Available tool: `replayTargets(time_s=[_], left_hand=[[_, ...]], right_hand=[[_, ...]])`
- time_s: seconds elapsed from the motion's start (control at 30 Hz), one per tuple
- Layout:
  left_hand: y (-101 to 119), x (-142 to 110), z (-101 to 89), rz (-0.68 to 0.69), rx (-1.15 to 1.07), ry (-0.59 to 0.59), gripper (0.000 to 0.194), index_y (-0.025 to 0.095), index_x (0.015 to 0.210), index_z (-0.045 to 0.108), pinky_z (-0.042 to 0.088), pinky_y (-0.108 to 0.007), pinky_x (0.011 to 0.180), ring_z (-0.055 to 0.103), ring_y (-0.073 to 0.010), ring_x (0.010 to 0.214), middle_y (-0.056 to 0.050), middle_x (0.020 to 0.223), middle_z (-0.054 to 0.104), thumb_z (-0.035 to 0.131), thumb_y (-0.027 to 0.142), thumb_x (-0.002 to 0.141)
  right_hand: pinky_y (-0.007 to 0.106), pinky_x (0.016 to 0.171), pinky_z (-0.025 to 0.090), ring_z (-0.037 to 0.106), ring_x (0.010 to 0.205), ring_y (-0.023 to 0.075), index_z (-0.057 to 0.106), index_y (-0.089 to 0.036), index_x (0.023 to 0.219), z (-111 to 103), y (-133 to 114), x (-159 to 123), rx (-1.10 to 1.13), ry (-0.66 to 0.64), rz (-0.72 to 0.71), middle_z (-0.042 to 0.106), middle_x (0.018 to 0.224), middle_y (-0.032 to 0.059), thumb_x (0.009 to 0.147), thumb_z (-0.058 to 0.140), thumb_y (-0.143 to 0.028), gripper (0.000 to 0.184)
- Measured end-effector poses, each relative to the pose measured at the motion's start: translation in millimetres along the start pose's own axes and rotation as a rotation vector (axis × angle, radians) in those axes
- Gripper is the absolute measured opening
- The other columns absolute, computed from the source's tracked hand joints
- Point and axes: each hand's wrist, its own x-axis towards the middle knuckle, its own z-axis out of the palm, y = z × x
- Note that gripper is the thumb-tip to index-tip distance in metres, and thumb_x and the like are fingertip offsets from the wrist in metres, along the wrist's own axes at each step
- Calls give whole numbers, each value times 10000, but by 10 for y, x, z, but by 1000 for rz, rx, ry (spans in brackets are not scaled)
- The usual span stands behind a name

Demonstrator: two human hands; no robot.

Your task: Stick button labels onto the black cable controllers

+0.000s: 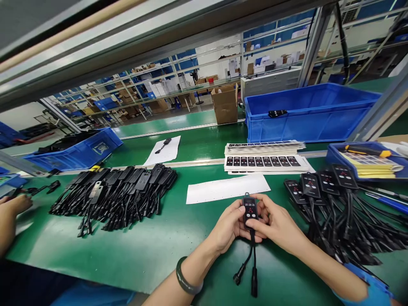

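Note:
Between my two hands is a small black controller (pixel 250 208) with white buttons, red marks and a loop on top; two short cables with plugs hang from its lower end. My left hand (pixel 230 223) grips its left side, thumb near the face. On the other side, my right hand (pixel 270 219) is closed round it, thumb low on the front. Just behind lies a blank white strip (pixel 228 188). Sheets of black labels (pixel 263 161) are stacked beyond it. To the right sits a pile of labelled controllers (pixel 328 182) with trailing cables.
Left on the green bench is a large heap of black controllers (pixel 127 182). A co-worker's hand (pixel 15 206) is at the far left. Blue bins (pixel 302 123) stand at the back right and left. A cardboard box (pixel 225 104) and a small blue tray (pixel 338 155) with a screwdriver are also there.

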Motion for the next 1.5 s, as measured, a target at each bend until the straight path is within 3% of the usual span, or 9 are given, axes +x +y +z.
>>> replayTargets(time_s=[0.2,0.4,0.5,0.73,0.93,1.07,1.3,1.4,1.5], left_hand=[[19,7,10,62,2,35,437,150,1157,489,518,-182,513,646,-223,751,-171,981,605,454,432,825],[-6,26,2,59,15,16,423,190,1192,463,550,-221,549,650,-221,711,-155,1057,585,444,417,835],[-58,29,-1,72,46,9,437,198,1186,454,555,-209,567,649,-201,690,-140,1041,590,503,440,825],[-117,31,18,92,175,36,502,187,1202,421,532,-187,528,623,-161,599,-92,843,617,543,472,808],[11,0,33,122,-68,10,510,222,1290,370,522,-181,652,628,-164,813,-118,1013,594,503,417,838],[39,-13,-32,117,4,-63,641,257,1379,200,526,-308,793,619,-217,916,-155,1097,567,429,530,846],[-21,52,-135,182,330,103,764,199,1322,322,488,-229,700,603,-156,830,-149,1134,536,592,610,736],[-51,74,-187,164,453,30,762,181,1239,446,454,-186,673,581,-102,753,-128,1106,551,704,597,654],[-61,79,-231,130,502,-36,680,126,1046,603,425,-164,675,543,-67,705,-105,981,602,777,586,575]], right_hand=[[274,735,517,583,923,180,249,-260,1397,5,-54,-44,264,-158,16,534,1168,55,659,736,-318,885],[368,902,458,557,1047,211,326,-176,1400,17,10,-8,313,-77,-42,583,1140,97,909,425,-407,552],[360,925,437,519,1119,220,391,-164,1367,43,39,-8,263,-22,-44,600,1132,92,930,382,-414,504],[295,729,506,623,863,194,416,-160,1336,87,17,-48,71,56,-94,642,1000,76,945,329,-379,456],[352,793,525,535,1063,260,223,-166,1455,88,-77,-90,-265,122,-303,501,1220,145,885,477,-360,654],[403,830,502,553,982,266,286,-90,1422,-174,-160,-40,-500,197,-279,530,1130,167,900,424,-312,583],[466,783,451,542,951,370,514,3,1225,-1107,-199,-3,-1050,290,222,548,976,220,877,458,-262,441],[518,791,407,491,1019,426,602,-17,1090,-1171,-307,119,-1087,246,202,515,1028,260,865,422,-155,319],[364,844,423,535,1021,272,629,-137,1065,-962,-423,403,-1006,43,62,543,1072,156,872,420,-125,284]])
